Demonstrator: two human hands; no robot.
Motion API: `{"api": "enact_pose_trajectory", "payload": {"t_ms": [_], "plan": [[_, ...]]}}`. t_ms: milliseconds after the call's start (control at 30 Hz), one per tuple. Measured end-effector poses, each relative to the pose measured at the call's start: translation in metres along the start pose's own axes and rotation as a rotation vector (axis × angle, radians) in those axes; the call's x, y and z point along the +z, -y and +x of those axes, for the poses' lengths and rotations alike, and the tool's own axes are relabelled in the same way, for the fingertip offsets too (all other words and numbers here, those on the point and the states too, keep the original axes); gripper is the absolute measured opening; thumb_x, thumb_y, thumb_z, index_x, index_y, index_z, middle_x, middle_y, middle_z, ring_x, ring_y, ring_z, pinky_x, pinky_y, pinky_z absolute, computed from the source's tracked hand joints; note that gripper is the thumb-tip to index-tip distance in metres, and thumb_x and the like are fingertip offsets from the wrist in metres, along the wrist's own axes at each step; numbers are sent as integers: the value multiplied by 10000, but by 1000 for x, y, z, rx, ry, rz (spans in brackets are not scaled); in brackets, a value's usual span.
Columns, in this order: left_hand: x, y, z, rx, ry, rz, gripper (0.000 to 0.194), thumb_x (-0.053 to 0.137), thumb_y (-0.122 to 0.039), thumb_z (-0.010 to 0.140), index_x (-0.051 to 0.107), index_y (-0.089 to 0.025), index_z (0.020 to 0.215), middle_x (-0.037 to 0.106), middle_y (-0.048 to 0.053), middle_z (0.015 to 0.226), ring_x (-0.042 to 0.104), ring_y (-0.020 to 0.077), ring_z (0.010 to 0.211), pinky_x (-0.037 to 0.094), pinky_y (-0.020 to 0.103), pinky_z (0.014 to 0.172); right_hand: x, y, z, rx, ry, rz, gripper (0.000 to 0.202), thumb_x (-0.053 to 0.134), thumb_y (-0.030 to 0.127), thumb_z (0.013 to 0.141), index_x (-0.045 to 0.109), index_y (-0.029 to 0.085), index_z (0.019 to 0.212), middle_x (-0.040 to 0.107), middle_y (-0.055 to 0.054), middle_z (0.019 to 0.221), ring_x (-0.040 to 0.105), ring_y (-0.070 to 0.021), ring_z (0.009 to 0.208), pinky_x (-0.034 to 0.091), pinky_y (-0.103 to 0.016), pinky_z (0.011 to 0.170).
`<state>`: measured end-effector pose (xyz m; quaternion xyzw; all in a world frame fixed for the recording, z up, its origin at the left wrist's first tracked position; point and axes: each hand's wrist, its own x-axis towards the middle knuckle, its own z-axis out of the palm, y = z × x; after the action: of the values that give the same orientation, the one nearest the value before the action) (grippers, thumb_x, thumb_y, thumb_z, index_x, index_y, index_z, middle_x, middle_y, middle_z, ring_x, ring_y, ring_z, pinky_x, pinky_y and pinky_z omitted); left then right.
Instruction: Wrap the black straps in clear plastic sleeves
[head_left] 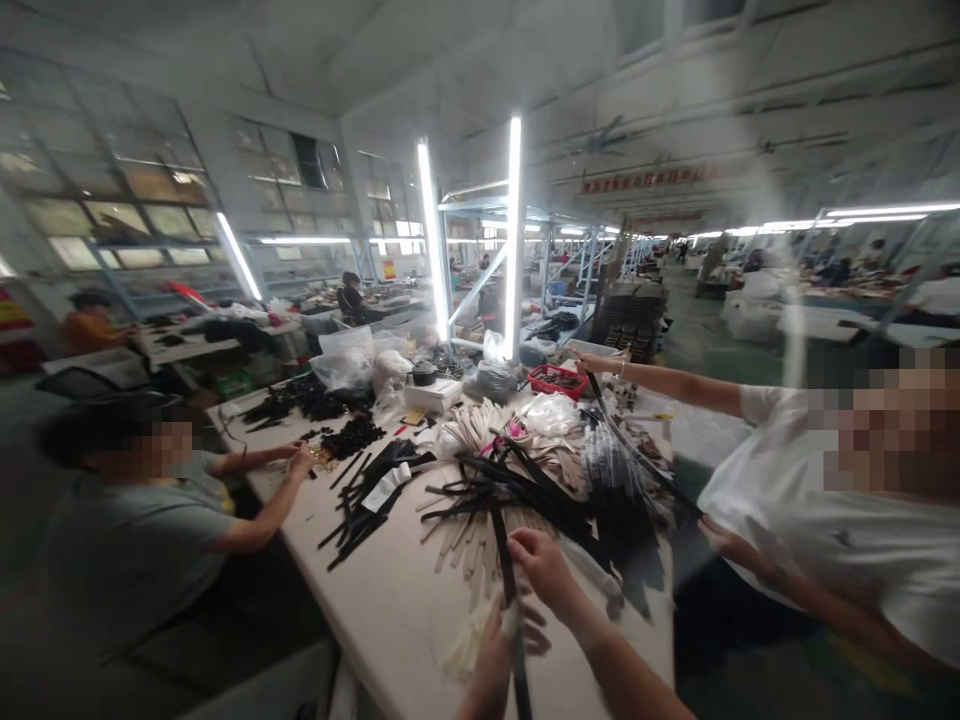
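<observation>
A long black strap [505, 560] runs from the pile down to the bottom edge of the view, over the near part of the table. My left hand [491, 645] is closed on it low down. Higher up, my right hand [544, 570] pinches the strap's edge with thumb and finger. Pale, cream-coloured material [466, 645] lies beside my left hand; its kind is unclear. Just beyond my hands are more black straps [525, 490] fanned across a bundle of beige straps [466, 540].
At the right, a co-worker in a white shirt [757, 480] stretches another black strap. A co-worker at the left [150, 520] handles small pieces. A red basket [557, 382], plastic bags [491, 380] and a white box [433, 396] stand farther back on the table [390, 600].
</observation>
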<state>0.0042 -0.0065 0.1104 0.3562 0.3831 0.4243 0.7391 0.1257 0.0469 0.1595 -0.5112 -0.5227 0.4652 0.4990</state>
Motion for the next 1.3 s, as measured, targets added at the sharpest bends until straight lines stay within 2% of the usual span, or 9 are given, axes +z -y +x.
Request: {"api": "enact_pose_trajectory", "payload": {"t_ms": [167,400,567,700,800,900,1000,1133,1300], "plan": [[6,-19,7,186,-143,219,509,622,-727,728,661,-237,861,672,92,754,661,295,781,542,418,734,8,6,-9,-26,-98,-75,315,597,486,861,665,182,819,662,-67,754,609,-219,679,454,-301,609],[-23,66,6,187,-147,424,504,588,-750,735,650,-254,663,665,128,775,633,320,822,491,472,828,-8,49,-6,-228,-201,-172,254,515,381,939,674,185,910,648,-78,841,576,-209,724,440,-308,669],[-13,83,9,56,-200,82,400,741,-559,702,615,-204,837,606,32,667,555,160,521,472,309,534,-19,57,-3,-173,-190,-121,294,495,425,954,653,179,981,653,-65,859,585,-178,679,460,-287,648],[-18,68,34,-40,-310,-233,275,694,-366,778,558,-200,949,534,-51,638,447,77,421,343,192,418,-51,9,-18,7,-126,-112,498,553,491,917,530,195,1316,624,-123,1245,636,-226,1014,508,-344,855],[-41,54,55,-68,-353,-327,158,613,-272,842,537,-200,960,491,-64,637,414,60,417,325,173,416,-67,-48,-72,320,198,-223,514,559,534,902,586,196,1288,594,-125,1343,551,-265,1235,414,-404,1049],[-62,41,69,-98,-378,-390,92,562,-207,873,535,-195,961,483,-60,642,397,53,408,326,166,411,-59,-100,-134,511,399,-223,362,741,423,769,697,166,1020,723,-92,1011,666,-269,974,510,-381,896],[-68,45,68,-159,-414,-424,64,502,-217,916,534,-192,966,539,-32,684,489,75,459,413,185,452,-30,-133,-169,697,367,-151,177,544,299,879,647,157,902,627,-2,655,599,-152,559,523,-277,590],[-49,85,36,-373,-400,-426,45,519,-204,909,533,-165,928,600,28,721,590,137,526,478,246,472,6,-144,-167,745,253,-149,237,329,208,929,554,167,869,467,62,535,430,-92,389,457,-207,449],[-49,122,13,-440,-397,-458,131,499,-76,874,461,-201,865,370,-95,556,307,41,324,256,145,354,28,-140,-161,753,295,-164,213,402,192,897,544,169,739,465,50,494,409,-87,355,399,-187,410]]}}
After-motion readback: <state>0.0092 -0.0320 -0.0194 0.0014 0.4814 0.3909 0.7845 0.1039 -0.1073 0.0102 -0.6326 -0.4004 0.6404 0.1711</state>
